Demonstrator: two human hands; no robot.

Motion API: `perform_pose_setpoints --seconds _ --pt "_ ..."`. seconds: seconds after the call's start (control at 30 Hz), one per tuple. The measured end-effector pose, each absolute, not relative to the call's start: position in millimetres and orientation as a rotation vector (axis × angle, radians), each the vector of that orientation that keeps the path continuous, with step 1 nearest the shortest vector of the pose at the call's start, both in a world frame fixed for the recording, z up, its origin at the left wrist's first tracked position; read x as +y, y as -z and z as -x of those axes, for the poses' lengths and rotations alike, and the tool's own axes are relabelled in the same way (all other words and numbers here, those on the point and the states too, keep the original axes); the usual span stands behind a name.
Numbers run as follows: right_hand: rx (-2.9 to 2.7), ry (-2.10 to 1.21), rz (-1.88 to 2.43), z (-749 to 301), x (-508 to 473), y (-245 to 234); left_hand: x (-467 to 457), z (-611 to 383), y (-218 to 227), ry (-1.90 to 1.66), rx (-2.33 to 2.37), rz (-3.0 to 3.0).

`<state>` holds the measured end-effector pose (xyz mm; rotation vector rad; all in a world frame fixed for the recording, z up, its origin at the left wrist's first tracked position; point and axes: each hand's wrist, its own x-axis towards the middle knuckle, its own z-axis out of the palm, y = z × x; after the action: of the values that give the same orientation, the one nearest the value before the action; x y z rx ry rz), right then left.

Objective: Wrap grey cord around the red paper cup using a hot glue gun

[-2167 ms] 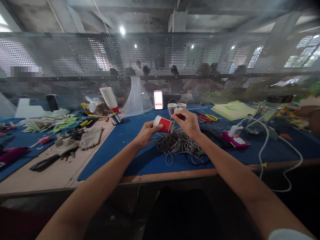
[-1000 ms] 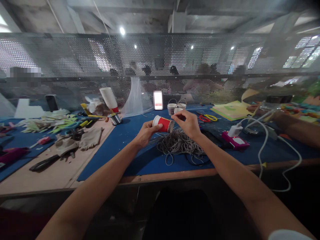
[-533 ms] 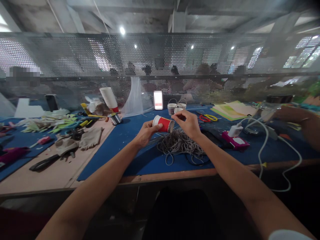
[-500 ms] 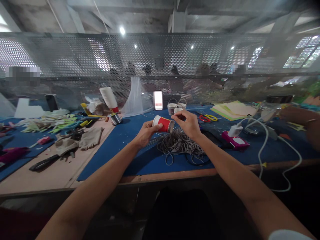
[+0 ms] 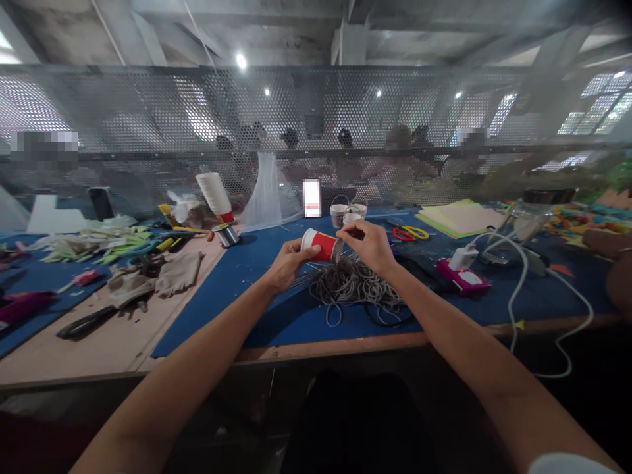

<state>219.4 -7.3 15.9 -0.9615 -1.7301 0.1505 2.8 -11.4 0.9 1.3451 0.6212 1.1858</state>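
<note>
A co-worker's arm (image 5: 606, 243) has shifted rightward; your left grip (image 5: 289, 262) encloses a cup (image 5: 322, 247) (red-banded, any print illegible); your right grip (image 5: 371, 242) pinches grey cord (image 5: 338, 251).

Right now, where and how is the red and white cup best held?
Grip the cup around its side wall, probably from the left, as the left hand does: it tilts nearly sideways, so this leaves its greyish end toward the right hand.

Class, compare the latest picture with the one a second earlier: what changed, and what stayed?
A co-worker's hand, which was at the paper stack, has drawn back toward the right edge. The wearer's left hand still grips the red cup; the right hand stays pinched by the cup's right end.
</note>
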Motion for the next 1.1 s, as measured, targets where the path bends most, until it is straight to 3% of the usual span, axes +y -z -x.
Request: perform_pose_setpoints --seconds 0.57,1.1 --pt "-1.690 -0.651 0.953 -226 3 -14 -4 -2 7 -1.253 0.643 -1.423" --pt "-1.856 -0.635 1.001 -223 1 -8 -1 -1 7 -1.276 0.646 -1.428"
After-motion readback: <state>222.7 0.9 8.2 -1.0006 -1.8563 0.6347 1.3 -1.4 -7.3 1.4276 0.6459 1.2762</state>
